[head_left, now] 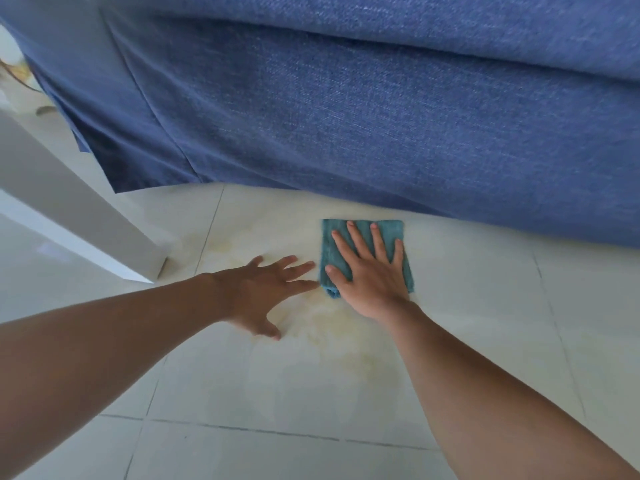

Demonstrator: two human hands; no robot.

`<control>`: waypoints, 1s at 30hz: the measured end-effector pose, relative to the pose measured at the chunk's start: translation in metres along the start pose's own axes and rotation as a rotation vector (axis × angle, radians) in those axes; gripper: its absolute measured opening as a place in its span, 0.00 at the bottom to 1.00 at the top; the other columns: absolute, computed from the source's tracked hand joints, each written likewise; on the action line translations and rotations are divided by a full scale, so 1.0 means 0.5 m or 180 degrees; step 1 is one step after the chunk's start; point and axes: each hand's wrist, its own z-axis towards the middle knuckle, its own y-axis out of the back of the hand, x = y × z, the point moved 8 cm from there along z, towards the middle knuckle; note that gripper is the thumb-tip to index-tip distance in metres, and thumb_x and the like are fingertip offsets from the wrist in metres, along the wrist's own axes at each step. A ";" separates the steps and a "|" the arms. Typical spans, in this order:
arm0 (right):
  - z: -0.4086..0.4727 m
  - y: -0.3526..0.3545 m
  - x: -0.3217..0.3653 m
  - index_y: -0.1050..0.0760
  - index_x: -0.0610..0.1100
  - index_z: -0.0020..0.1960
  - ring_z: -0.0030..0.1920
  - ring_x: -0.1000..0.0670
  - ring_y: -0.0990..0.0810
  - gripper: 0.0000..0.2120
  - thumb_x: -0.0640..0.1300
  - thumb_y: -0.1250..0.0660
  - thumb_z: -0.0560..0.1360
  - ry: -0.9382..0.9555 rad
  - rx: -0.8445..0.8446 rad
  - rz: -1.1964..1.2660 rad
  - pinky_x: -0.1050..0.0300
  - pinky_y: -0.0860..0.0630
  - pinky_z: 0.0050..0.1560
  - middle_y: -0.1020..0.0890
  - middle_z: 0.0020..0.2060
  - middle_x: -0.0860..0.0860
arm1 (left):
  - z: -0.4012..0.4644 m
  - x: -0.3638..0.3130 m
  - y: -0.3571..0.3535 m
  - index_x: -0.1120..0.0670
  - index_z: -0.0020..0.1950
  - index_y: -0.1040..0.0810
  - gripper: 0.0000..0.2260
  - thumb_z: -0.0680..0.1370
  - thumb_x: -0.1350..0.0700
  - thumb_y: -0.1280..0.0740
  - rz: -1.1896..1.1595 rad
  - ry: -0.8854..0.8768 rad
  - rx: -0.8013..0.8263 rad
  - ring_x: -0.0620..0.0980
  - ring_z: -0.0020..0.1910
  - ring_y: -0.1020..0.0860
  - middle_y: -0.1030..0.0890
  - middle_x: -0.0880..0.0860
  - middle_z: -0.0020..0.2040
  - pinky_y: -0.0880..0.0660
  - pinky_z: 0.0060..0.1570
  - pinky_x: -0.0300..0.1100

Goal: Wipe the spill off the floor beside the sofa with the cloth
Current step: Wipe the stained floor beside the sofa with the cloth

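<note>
Sofa [381, 116]: blue woven fabric, fills the upper part of the view; its lower edge meets the floor along a slanting line.

Floor [311, 393]: pale glossy tiles with dark grout lines.

White furniture panel [69, 216]: slanted, at left, its lower corner resting on the floor, well apart from the cloth.

Spill [329, 327]: faint yellowish stain on the tile, spreading between and below both hands, just in front of the sofa.

Right hand [372, 271]: palm down, flat on the cloth, fingers [358, 237] spread and pointing toward the sofa.

Left hand [263, 292]: palm down on bare tile just left of the cloth, fingers spread, fingertips reaching its left edge; whether they touch it cannot be told.

Cloth [401, 233]: teal, folded to a rectangle, lying flat on the floor close to the sofa's lower edge, at the upper right rim of the spill.
</note>
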 end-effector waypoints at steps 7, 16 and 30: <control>0.017 0.000 -0.047 0.62 0.65 0.80 0.81 0.47 0.66 0.35 0.71 0.60 0.75 -0.0488 0.0088 0.0023 0.32 0.67 0.75 0.62 0.81 0.62 | -0.002 -0.003 0.007 0.42 0.81 0.60 0.46 0.75 0.41 0.30 0.0088 0.0013 0.0020 0.50 0.79 0.64 0.68 0.45 0.79 0.52 0.75 0.62; -0.040 -0.015 0.045 0.59 0.64 0.81 0.81 0.51 0.65 0.31 0.67 0.60 0.79 0.0309 -0.0023 -0.0092 0.37 0.65 0.78 0.58 0.82 0.62 | -0.051 -0.009 -0.054 0.46 0.81 0.59 0.34 0.82 0.39 0.45 0.0401 -0.0414 -0.0136 0.51 0.78 0.66 0.66 0.45 0.80 0.57 0.76 0.61; -0.047 -0.015 0.059 0.59 0.66 0.80 0.81 0.52 0.64 0.34 0.71 0.58 0.76 0.0333 0.0081 0.0008 0.37 0.66 0.77 0.59 0.81 0.63 | -0.115 0.033 -0.082 0.46 0.80 0.64 0.39 0.80 0.38 0.42 0.0424 0.0021 0.0078 0.52 0.79 0.65 0.70 0.47 0.79 0.54 0.76 0.60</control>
